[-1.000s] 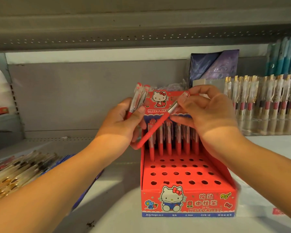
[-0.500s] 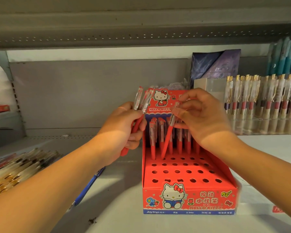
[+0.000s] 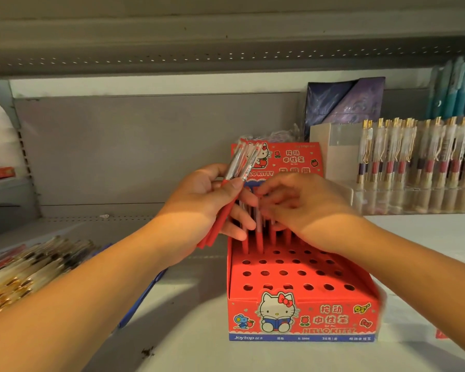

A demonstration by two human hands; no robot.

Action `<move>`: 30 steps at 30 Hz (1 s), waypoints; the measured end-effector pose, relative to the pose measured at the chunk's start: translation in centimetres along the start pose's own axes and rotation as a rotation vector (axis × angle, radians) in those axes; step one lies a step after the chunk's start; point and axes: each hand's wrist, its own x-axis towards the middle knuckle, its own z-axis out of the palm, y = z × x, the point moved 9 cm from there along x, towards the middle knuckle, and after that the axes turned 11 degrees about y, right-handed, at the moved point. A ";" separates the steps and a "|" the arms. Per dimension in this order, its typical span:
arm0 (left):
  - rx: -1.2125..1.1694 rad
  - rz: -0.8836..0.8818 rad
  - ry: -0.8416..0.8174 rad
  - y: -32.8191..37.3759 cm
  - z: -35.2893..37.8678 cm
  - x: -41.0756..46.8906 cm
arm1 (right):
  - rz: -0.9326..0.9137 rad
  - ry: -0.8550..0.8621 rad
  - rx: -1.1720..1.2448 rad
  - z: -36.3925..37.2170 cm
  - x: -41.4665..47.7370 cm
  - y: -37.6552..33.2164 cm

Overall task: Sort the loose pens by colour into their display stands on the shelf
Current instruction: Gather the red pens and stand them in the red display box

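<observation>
A red Hello Kitty display stand (image 3: 242,307) with rows of holes sits on the white shelf. Several red pens stand in its back row. My left hand (image 3: 199,208) grips a small bunch of red pens (image 3: 239,167) upright, just left of the stand's back card. My right hand (image 3: 306,205) hovers over the back row. Its blurred fingertips pinch the top of a red pen (image 3: 258,234) standing in a hole near the left end. The rows of holes nearer to me hold no pens.
A pile of loose gold-trimmed and red pens (image 3: 30,267) lies at the left of the shelf, with a blue pen (image 3: 142,296) under my left forearm. A clear stand of gold-clip pens (image 3: 414,162) fills the right. The upper shelf (image 3: 226,49) hangs low overhead.
My right hand swung the red pen from a slant to upright and lowered it into a back-row hole. My left hand kept its bunch of pens and shifted slightly right.
</observation>
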 end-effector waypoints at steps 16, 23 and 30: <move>0.036 -0.023 -0.036 -0.5 0.2 0.0 | 0.090 0.280 0.666 -3.7 0.1 -2.6; 0.069 0.020 0.075 0.3 -1.0 0.2 | -0.015 0.342 0.500 -6.1 0.4 -3.3; 0.113 0.040 0.035 0.3 -0.4 -0.1 | -0.162 0.317 0.148 -5.2 -0.1 -3.3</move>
